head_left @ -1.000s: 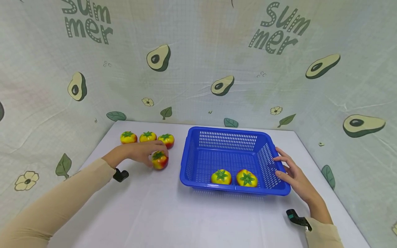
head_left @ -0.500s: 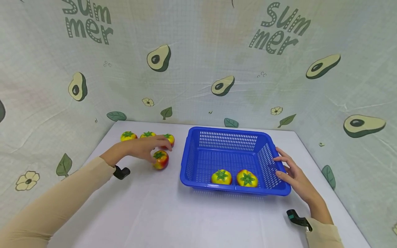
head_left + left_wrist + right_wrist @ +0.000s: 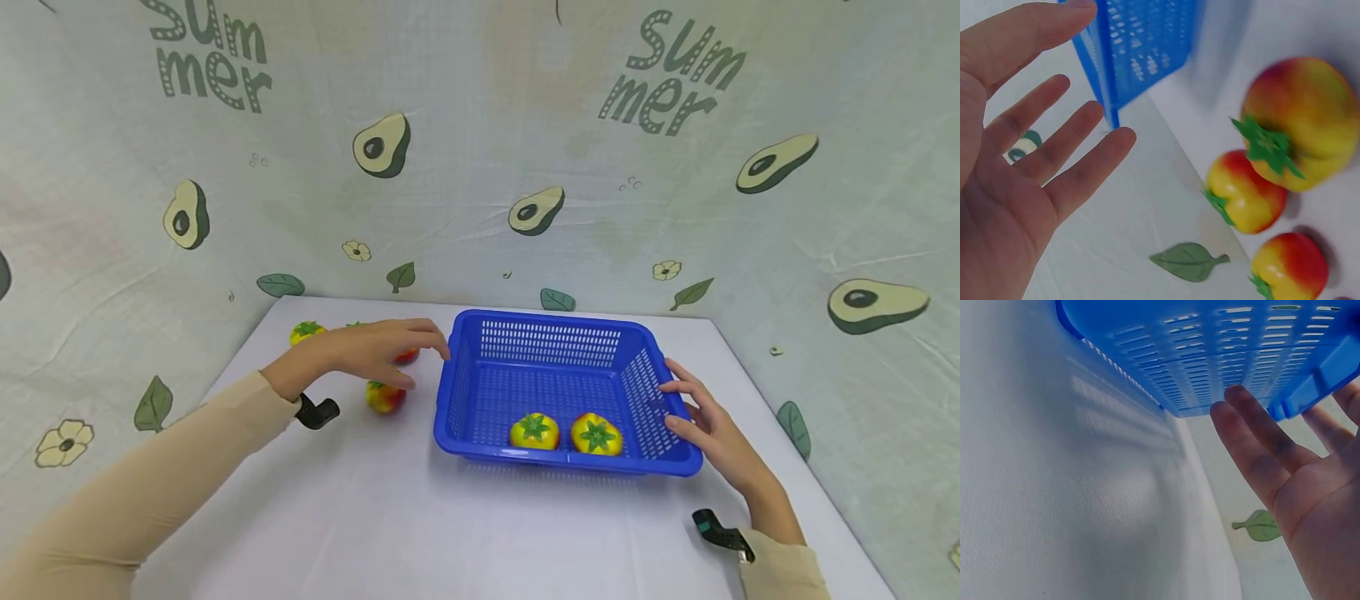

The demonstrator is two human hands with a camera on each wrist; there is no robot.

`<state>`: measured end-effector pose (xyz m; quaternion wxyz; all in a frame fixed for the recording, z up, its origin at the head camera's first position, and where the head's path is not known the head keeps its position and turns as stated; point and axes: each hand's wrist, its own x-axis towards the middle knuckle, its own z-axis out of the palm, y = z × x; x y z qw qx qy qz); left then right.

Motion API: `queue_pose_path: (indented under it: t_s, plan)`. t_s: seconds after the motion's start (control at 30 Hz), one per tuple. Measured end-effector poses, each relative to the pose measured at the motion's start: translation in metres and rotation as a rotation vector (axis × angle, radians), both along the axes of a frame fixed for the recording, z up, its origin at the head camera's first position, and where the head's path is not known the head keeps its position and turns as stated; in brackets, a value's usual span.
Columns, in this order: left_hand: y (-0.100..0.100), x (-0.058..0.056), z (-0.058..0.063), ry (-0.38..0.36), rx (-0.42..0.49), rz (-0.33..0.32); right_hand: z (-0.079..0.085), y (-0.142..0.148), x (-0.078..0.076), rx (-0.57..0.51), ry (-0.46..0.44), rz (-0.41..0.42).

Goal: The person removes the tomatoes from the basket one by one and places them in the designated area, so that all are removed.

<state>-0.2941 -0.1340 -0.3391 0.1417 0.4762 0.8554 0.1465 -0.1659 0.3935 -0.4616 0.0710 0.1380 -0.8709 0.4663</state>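
Observation:
My left hand (image 3: 378, 348) hovers over the left side of the table with nothing in it, its fingers loosely spread and their tips close to the left rim of the blue plastic basket (image 3: 551, 317). Below the hand sits a yellow-red tomato (image 3: 385, 398), partly covered by it; the left wrist view shows this near tomato (image 3: 1304, 122) apart from the palm. At the basket's right side my right hand (image 3: 712, 433) rests its fingertips on the rim, fingers fairly straight. Two tomatoes, a left one (image 3: 535, 431) and a right one (image 3: 597, 434), lie inside along the near wall.
Behind the left hand is a back row: a tomato (image 3: 306, 332) at the left, another tomato (image 3: 406, 356) mostly hidden, and one between barely showing. A patterned cloth (image 3: 465, 142) hangs behind and beside the white table (image 3: 480, 533).
My left hand has let go of the near tomato and moved right and up toward the basket's left rim. The tomato stays on the table. My right hand and the basket have not moved.

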Motion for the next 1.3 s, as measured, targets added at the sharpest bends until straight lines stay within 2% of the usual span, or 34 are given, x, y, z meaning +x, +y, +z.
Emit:
queue_pose_path:
  t_s: [0.2,0.47,0.7,1.0,1.3]
  plan:
    - [0.030,0.012,0.011,0.008,-0.001,-0.073,0.000,0.000,-0.001,0.002,0.000,0.003]
    - [0.070,0.022,0.011,0.028,-0.065,-0.143,0.000,0.001,0.000,-0.001,0.000,0.001]
    - [0.098,0.025,0.001,-0.013,-0.067,-0.230,-0.001,0.000,0.001,0.001,-0.002,-0.005]
    - [0.119,0.025,-0.017,-0.055,-0.105,-0.299,0.000,0.000,0.001,0.009,-0.009,-0.012]
    - [0.136,0.024,-0.023,-0.060,-0.155,-0.298,0.001,0.000,0.001,0.011,-0.012,-0.017]
